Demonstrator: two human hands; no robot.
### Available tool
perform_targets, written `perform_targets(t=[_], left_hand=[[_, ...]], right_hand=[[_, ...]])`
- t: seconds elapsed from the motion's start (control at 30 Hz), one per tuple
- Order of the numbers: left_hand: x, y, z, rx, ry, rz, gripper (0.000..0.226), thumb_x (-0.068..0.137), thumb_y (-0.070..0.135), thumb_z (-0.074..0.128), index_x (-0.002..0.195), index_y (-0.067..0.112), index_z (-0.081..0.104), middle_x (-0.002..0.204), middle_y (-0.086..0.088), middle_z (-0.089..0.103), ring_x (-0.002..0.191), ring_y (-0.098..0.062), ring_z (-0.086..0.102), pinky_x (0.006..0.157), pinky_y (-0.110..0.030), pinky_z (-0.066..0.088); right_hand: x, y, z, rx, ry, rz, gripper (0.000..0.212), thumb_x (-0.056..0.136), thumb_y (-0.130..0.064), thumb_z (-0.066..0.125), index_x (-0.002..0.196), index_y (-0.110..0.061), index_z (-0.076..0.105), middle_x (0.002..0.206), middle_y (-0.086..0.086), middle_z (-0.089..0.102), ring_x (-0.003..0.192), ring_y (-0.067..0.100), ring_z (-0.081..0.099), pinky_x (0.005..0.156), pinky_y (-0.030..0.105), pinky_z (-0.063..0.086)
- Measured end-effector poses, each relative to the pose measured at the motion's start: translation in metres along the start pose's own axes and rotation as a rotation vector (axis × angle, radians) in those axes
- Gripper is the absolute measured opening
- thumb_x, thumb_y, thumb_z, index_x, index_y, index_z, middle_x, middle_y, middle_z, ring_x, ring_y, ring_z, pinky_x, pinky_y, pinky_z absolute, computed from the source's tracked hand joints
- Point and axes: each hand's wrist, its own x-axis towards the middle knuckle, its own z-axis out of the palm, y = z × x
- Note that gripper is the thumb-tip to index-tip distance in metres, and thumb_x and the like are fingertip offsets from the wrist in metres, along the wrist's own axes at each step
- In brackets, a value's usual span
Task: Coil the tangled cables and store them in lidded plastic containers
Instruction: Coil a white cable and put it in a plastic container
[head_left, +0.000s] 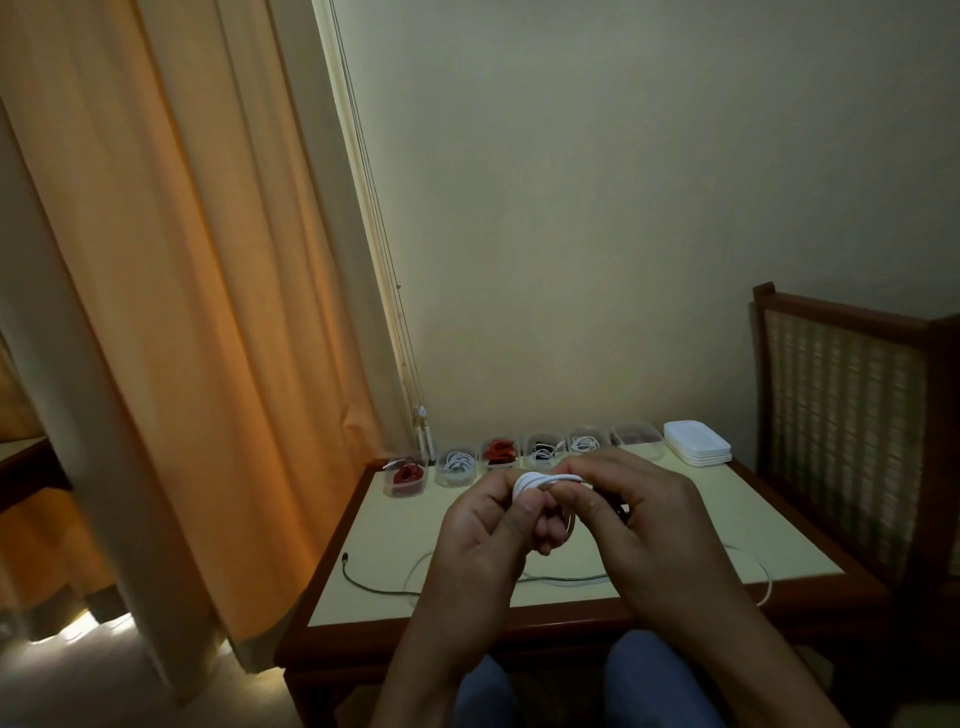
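Both hands, left (485, 525) and right (631, 506), pinch a small white cable coil (537, 480) above the table (727, 530). Fingers are closed round it (its loose tail trails over the tabletop). Open containers (457, 467) line the far edge.

- White cable coil (537, 480)
- Cream counter (384, 525) with a dark reddish-brown wood rim
- Orange curtain (171, 260)
- White stack of lids (697, 449)
- Red cable in the leftmost clear container (406, 477)
- Dark cable (363, 582) on the counter
- Woven tan chair back (841, 431)
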Motion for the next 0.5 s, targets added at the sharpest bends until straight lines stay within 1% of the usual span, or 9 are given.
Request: perform_targets(t=[0.1, 0.2, 0.3, 0.43, 0.5], left_hand=[[-0.002, 0.000, 0.006, 0.016, 0.032, -0.027, 0.025, 0.098, 0.033, 0.053, 0.103, 0.021, 0.075, 0.080, -0.006, 0.063, 0.077, -0.017, 0.056, 0.071, -0.028, 0.047], [-0.005, -0.001, 0.008, 0.032, 0.050, -0.048, 0.027, 0.097, 0.033, 0.053, 0.103, 0.019, 0.074, 0.077, -0.005, 0.063, 0.073, -0.015, 0.054, 0.066, -0.025, 0.046], [-0.007, -0.001, 0.009, 0.028, 0.074, -0.048, 0.023, 0.096, 0.030, 0.054, 0.096, 0.024, 0.076, 0.074, -0.006, 0.062, 0.069, -0.015, 0.053, 0.062, -0.024, 0.046], [-0.011, -0.004, 0.008, -0.002, 0.118, -0.059, 0.028, 0.092, 0.031, 0.061, 0.101, 0.008, 0.073, 0.074, -0.009, 0.063, 0.067, -0.016, 0.055, 0.062, -0.024, 0.047], [-0.012, -0.005, 0.007, -0.004, 0.126, -0.052, 0.029, 0.089, 0.035, 0.065, 0.100, 0.010, 0.075, 0.074, -0.011, 0.064, 0.067, -0.017, 0.056, 0.061, -0.025, 0.049]], right_hand=[[0.001, 0.001, -0.001, 0.015, 0.000, 0.019, 0.019, 0.092, -0.023, 0.063, 0.102, -0.029, 0.079, 0.094, -0.021, 0.071, 0.093, -0.001, 0.066, 0.076, 0.007, 0.044], [-0.001, 0.003, 0.001, 0.035, -0.031, 0.049, 0.019, 0.091, -0.024, 0.063, 0.100, -0.027, 0.079, 0.092, -0.020, 0.072, 0.091, 0.001, 0.067, 0.075, 0.008, 0.044], [-0.006, 0.002, 0.005, 0.091, -0.017, 0.096, 0.017, 0.091, -0.022, 0.066, 0.096, -0.031, 0.079, 0.089, -0.019, 0.072, 0.088, 0.003, 0.068, 0.073, 0.009, 0.045], [-0.009, -0.002, 0.008, 0.105, -0.020, 0.113, 0.033, 0.092, -0.008, 0.071, 0.091, -0.041, 0.075, 0.088, -0.019, 0.072, 0.087, 0.001, 0.068, 0.072, 0.008, 0.044], [-0.010, -0.003, 0.008, 0.103, -0.019, 0.121, 0.034, 0.091, -0.007, 0.071, 0.091, -0.042, 0.074, 0.088, -0.020, 0.072, 0.086, 0.000, 0.067, 0.072, 0.008, 0.043]])
